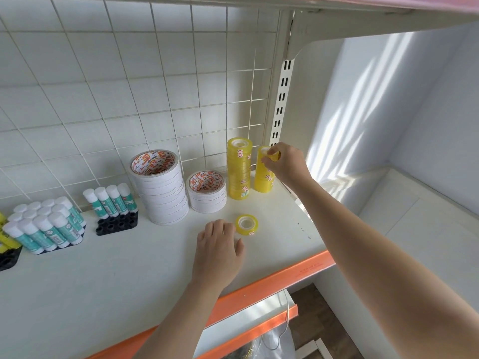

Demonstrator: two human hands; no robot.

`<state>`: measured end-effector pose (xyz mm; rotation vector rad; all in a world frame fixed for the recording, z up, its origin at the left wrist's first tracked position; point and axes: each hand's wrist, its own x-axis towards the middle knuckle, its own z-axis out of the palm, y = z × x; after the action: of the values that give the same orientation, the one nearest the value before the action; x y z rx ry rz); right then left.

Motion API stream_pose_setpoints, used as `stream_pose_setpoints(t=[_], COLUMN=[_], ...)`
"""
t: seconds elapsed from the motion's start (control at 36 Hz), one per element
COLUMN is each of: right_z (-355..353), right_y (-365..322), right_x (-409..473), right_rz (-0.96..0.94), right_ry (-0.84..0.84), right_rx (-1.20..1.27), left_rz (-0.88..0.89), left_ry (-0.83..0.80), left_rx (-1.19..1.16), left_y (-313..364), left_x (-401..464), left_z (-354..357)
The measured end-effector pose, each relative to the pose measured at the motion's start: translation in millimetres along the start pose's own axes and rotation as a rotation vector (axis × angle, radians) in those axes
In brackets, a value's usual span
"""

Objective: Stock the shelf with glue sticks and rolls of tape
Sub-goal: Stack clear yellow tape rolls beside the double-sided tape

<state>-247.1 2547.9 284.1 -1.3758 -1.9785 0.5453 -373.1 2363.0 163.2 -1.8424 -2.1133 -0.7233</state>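
My right hand (286, 163) pinches the top yellow tape roll (268, 153) of the shorter yellow stack (263, 178) at the shelf's back right. A taller yellow tape stack (239, 168) stands just left of it. One loose yellow roll (246, 224) lies flat on the white shelf (129, 268). My left hand (219, 248) rests palm down on the shelf beside that loose roll, fingers relaxed, holding nothing. Two white tape stacks, a tall one (160, 186) and a low one (206, 191), stand in the middle. Glue sticks (45, 225) with white caps fill a black holder at the left; a second row of glue sticks (111, 199) stands in another black holder.
A white wire grid (155, 86) backs the shelf, with a slotted upright (281, 102) at its right end. The shelf's front edge is orange (285, 275). An upper shelf (363, 11) hangs overhead. A lower shelf (246, 325) and a plastic bag (274, 343) lie below. A yellow item (4, 239) pokes in at far left.
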Motion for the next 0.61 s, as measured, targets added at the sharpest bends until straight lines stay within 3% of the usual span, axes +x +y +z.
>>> stream_pose_setpoints(t=[0.61], right_z=[-1], right_y=[4], right_x=[-17], right_rz=[-0.115], right_ry=[0.01], right_rx=[-0.079], left_rz=[-0.001], left_ry=[0.002], left_rx=[-0.003], left_y=[-1], left_x=[1], left_z=[2])
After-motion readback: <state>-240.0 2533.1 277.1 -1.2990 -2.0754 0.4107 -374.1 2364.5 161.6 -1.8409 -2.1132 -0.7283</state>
